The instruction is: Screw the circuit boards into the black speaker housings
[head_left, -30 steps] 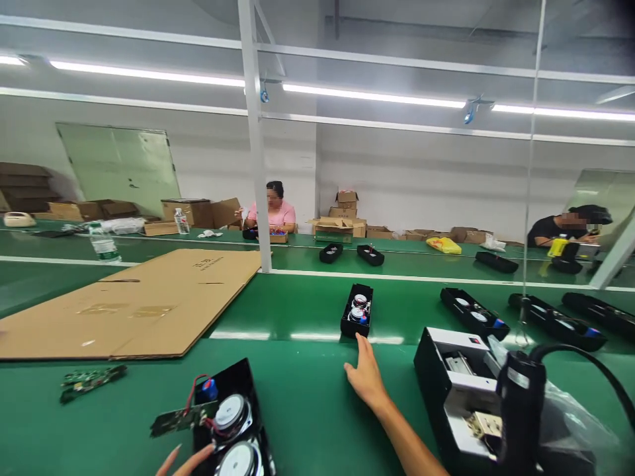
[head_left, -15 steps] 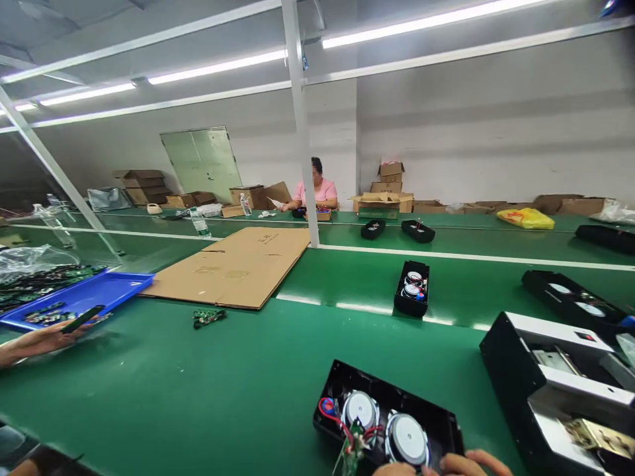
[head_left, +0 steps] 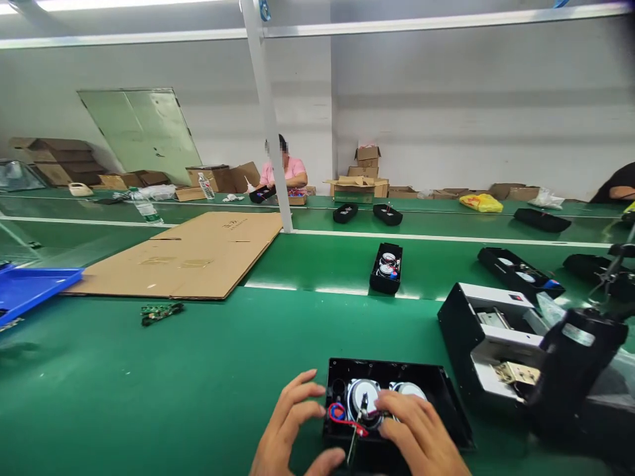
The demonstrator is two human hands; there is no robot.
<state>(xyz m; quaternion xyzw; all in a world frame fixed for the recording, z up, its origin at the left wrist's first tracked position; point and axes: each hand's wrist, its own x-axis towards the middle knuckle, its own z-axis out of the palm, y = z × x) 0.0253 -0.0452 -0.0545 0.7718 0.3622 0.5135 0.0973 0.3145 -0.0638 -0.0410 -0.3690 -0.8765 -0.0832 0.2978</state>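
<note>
A black speaker housing (head_left: 436, 390) with two round silver speaker cones and red and blue wires lies on the green table right in front of me. My left hand (head_left: 290, 430) rests at its left edge, fingers curled against the housing. My right hand (head_left: 419, 433) lies over the cones with the fingers bent down into the housing. A thin green circuit board (head_left: 354, 439) stands between the two hands; which hand holds it I cannot tell.
A black and white box fixture (head_left: 479, 337) and a dark power tool (head_left: 570, 363) stand at the right. Another speaker housing (head_left: 385, 268) and a cardboard sheet (head_left: 183, 258) lie farther back, a loose circuit board (head_left: 161, 312) and blue tray (head_left: 30, 291) at left. People sit at the far bench.
The view swung back to the right and down. Both my hands have come onto the speaker housing; half a second ago only fingertips showed at its near edge.
</note>
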